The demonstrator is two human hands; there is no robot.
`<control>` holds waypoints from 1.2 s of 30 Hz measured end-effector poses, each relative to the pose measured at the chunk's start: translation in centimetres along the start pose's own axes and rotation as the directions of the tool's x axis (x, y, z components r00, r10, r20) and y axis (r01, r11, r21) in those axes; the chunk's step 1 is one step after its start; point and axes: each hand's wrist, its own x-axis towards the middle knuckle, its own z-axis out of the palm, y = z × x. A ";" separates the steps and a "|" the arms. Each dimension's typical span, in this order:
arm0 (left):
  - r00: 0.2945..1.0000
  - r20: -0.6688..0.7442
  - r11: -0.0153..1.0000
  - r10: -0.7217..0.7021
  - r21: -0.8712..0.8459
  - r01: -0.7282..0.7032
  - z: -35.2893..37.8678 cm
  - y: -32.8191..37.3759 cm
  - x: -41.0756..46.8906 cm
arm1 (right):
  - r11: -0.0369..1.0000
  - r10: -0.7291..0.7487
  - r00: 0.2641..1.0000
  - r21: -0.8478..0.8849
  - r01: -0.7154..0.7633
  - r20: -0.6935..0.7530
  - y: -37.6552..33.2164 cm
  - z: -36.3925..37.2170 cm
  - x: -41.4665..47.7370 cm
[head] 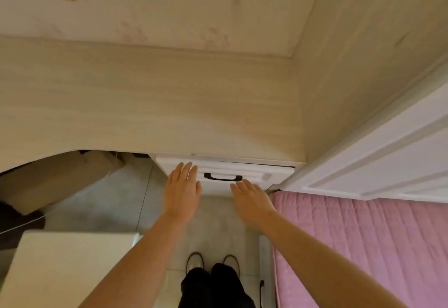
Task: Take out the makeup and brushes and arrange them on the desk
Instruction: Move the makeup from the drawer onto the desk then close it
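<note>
Desk (145, 104) bare | left hand (183, 186) flat on drawer (225, 174) front | right hand (251, 198) fingers straight, below handle (223, 177)

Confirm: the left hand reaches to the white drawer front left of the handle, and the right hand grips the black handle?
Not quite. The head view shows the right hand not gripping the black handle: its fingers are straight, just below the handle's right end. The left hand does reach to the white drawer front left of it.

two hands (183, 186) (252, 201), one drawer (257, 176), one handle (223, 178), two shoes (194, 261) (231, 263).
</note>
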 end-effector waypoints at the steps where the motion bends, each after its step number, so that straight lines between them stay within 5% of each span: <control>1: 1.000 0.019 1.000 -0.012 0.006 0.012 0.5 -0.2 0.7 | 1.000 0.008 1.000 0.009 -0.008 0.017 0.1 0.4 0.9; 17: 0.991 -0.067 0.991 0.113 0.081 -0.107 7.8 -3.2 4.4 | 0.975 0.096 0.991 0.193 -0.114 0.098 -1.1 5.1 9.4; 36: 0.977 -0.194 0.996 0.085 0.043 -0.078 8.3 -2.7 3.0 | 0.948 0.112 0.989 0.288 -0.136 0.098 -2.9 6.3 6.5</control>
